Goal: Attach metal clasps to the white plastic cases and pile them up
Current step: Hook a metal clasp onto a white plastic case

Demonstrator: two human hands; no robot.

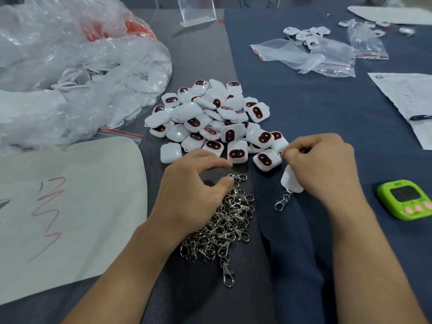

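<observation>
Your right hand (320, 164) grips a case (291, 181) near the pile (210, 118), its clasp (281, 202) dangling. Your left hand (194, 190), thumb and fingers apart, touches the clasps (229, 220). Pinch one only and lift it clear of tangles.

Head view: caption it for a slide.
Right hand holds a clasped white case; left hand touches the clasp heap.

The bench (374, 141) fills the whole view, covered by a navy cloth (292, 94) on the right that overlaps a grey cloth (201, 57) on the left along a straight edge. A clear acrylic sign stand (196, 10) sits at the far edge. A large white paper sheet (81, 206) with red scribbles lies near left, a printed sheet (409, 99) far right, and a green digital timer (405, 198) near right. The light is soft and even, leaving faint shadows.
</observation>
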